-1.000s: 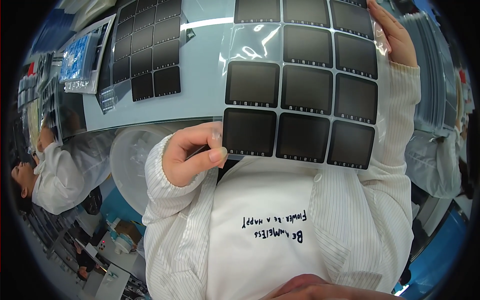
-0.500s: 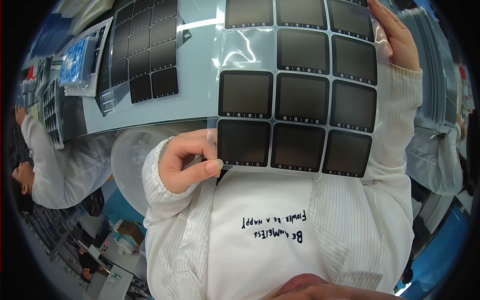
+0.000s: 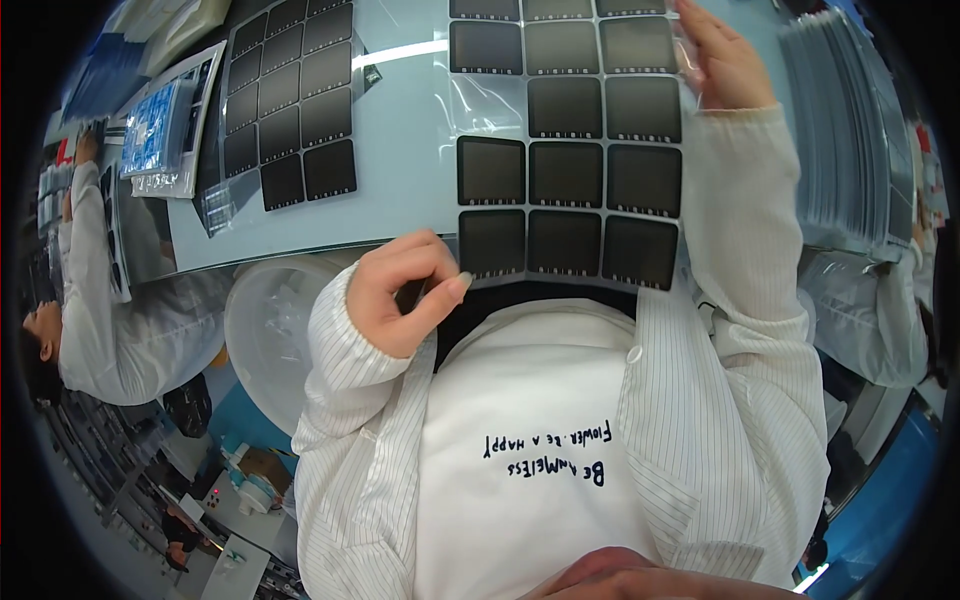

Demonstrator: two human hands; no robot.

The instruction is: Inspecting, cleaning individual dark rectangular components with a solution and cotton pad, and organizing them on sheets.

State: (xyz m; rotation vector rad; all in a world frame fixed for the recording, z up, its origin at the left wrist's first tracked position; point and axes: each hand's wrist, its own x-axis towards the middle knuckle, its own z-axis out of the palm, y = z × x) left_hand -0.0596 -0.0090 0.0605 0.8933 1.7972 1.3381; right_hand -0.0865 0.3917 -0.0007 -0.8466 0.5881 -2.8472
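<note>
A clear plastic sheet bearing rows of dark, rounded rectangular panels (image 3: 566,174) is stretched between my hands at the table's near edge. One place in its left column has no panel and shows only shiny film. My left hand (image 3: 405,290) pinches the sheet's near left corner between thumb and forefinger. Along the far right edge, my right hand (image 3: 730,60) grips the same sheet, its fingers partly hidden. A second sheet of dark panels (image 3: 300,92) lies flat on the table to the left.
A tall stack of sheets (image 3: 835,130) stands at the right. Blue-and-white packs (image 3: 155,130) lie at the left on a white-framed sheet. A whitish round bin (image 3: 250,335) sits below the table edge. At far left a co-worker in white (image 3: 140,320) reaches toward the table.
Both my hands have lowered the sheet away from me toward the table, and it looks smaller. My right hand has shifted left. The co-worker's arm has reached farther up.
</note>
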